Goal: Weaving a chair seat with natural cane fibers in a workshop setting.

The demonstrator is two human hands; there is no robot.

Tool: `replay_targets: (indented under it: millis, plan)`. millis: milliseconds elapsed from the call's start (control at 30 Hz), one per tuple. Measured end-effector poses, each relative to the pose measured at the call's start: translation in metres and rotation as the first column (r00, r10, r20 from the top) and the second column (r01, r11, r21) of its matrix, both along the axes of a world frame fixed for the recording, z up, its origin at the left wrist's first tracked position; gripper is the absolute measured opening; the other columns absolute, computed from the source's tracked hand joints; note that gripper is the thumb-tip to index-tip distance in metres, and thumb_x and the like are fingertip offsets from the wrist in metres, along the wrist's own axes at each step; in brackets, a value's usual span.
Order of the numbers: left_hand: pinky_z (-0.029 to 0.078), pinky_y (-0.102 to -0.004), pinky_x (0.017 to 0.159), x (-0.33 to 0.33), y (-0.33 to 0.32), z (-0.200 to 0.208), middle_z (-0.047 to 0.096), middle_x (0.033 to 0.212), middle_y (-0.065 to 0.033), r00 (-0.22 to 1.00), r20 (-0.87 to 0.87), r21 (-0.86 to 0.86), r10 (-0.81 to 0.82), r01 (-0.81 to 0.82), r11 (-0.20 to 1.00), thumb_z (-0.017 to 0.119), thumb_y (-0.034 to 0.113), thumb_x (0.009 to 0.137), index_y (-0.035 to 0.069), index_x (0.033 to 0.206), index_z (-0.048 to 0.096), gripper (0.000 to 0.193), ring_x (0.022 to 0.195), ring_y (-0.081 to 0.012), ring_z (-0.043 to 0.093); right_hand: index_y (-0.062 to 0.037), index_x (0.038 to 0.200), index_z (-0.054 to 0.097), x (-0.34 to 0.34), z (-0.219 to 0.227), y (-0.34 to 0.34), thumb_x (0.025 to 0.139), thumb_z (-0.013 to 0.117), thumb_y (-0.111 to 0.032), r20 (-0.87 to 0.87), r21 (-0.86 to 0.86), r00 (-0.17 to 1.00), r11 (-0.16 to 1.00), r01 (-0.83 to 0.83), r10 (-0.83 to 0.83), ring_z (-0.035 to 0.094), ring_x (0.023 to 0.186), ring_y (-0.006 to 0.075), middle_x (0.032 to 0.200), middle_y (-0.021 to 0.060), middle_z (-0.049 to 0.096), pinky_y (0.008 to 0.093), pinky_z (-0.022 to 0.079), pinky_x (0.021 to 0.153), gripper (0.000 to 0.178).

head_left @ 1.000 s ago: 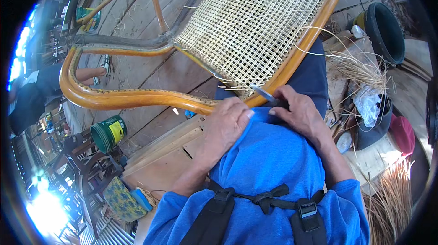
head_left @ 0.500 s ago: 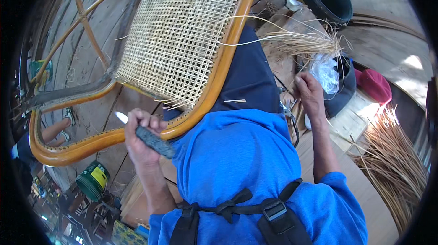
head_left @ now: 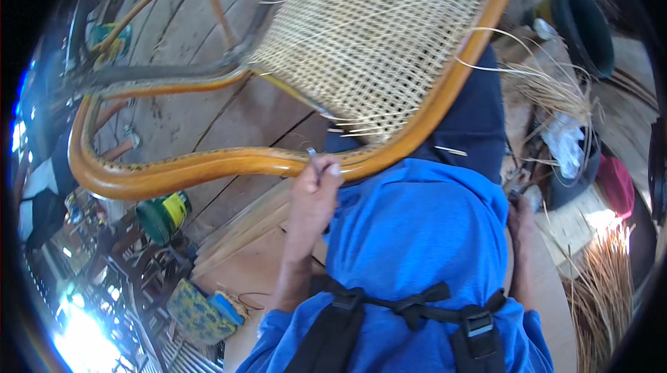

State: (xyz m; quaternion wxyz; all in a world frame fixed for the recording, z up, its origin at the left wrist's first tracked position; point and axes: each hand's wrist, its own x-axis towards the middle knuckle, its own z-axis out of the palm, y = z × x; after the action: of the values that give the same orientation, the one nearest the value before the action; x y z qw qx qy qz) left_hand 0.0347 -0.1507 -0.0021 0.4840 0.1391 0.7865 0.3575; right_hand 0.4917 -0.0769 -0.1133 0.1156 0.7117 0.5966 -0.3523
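Observation:
My left hand (head_left: 314,196) is closed around a small knife (head_left: 313,156) beside the near rail of the chair frame. Only a thin part of the knife shows above the fingers; its handle is hidden. The curved, varnished wooden frame (head_left: 170,177) lies across my lap, with a row of small holes along its rail. Woven cane webbing (head_left: 375,39) fills part of it, and loose strand ends stick out at its near corner. My right hand (head_left: 521,214) is low by my right hip, near some metal tools (head_left: 517,182); its fingers are blurred and partly hidden.
Loose cane strands (head_left: 549,92) run from the frame's right side. A dark bucket (head_left: 583,29), a clear plastic bag (head_left: 564,144), a maroon cap (head_left: 615,185) and a cane bundle (head_left: 603,276) are on the right. A green bucket (head_left: 158,220) stands left, near another person's foot (head_left: 132,138).
The view has swung left, so the scene sits further right. My left hand has turned the knife, hiding its handle, and is nearer the webbing's corner. My right hand has dropped toward my hip.

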Motion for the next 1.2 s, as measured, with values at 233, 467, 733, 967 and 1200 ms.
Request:
replay_targets:
  millis: [233,467,733,967,1200]
  plan:
    - [0.039,-0.0202,0.052,0.0,-0.007,-0.013,0.055,0.07,0.0019,0.99,-0.092,-0.001,-0.11,0.11,0.994,0.056,0.019,0.096,0.003,0.107,0.062,0.02,0.058,-0.003,0.049,-0.0006,0.112,0.055,-0.016,0.082,0.027,0.096,0.054,-0.003,-0.432,0.423,0.899,0.897,0.128,0.075,0.055,0.098,0.0165,0.102,0.0078,0.059,0.0264,0.042,0.089,0.016]
    - [0.043,-0.0259,0.05,-0.045,-0.07,-0.022,0.06,0.07,-0.0029,0.847,0.326,-0.249,-0.42,0.505,0.826,0.057,0.018,0.092,0.007,0.087,0.065,0.015,0.056,-0.0097,0.053,-0.0033,0.124,0.058,-0.109,0.17,0.084,0.079,0.053,0.007,-0.148,-0.089,0.983,0.989,-0.121,0.107,0.053,0.068,0.0124,0.081,-0.0002,0.059,0.0275,0.046,0.067,0.047]
    - [0.044,-0.0287,0.047,-0.07,-0.076,-0.091,0.061,0.078,-0.0062,0.712,0.592,0.076,0.378,-0.517,0.853,0.067,0.04,0.087,0.003,0.108,0.057,0.044,0.054,-0.0137,0.054,0.001,0.13,0.053,-0.113,0.179,0.111,0.091,0.058,-0.013,-0.611,0.204,0.792,0.968,0.145,0.011,0.053,0.084,0.0116,0.097,0.0029,0.056,0.0284,0.044,0.078,0.041]
    - [0.049,-0.027,0.053,-0.09,-0.067,-0.122,0.057,0.096,-0.0076,0.88,0.433,0.298,0.196,-0.345,0.89,0.07,0.054,0.08,0.003,0.109,0.055,0.061,0.063,-0.0161,0.058,-0.0055,0.124,0.059,-0.099,0.16,0.133,0.09,0.065,-0.01,-0.937,-0.174,0.194,0.868,0.465,-0.292,0.056,0.113,0.0239,0.115,0.0095,0.063,0.0389,0.043,0.1,0.035]
    - [0.05,-0.0304,0.077,-0.095,-0.072,-0.119,0.053,0.103,-0.006,0.712,0.702,0.365,0.022,-0.386,0.848,0.077,0.055,0.072,0.004,0.109,0.054,0.068,0.084,-0.0153,0.056,-0.0006,0.112,0.065,-0.103,0.174,0.142,0.094,0.057,-0.007,-0.245,0.832,0.966,0.53,0.167,0.081,0.063,0.1,0.0181,0.113,0.0095,0.065,0.0296,0.052,0.087,0.021]
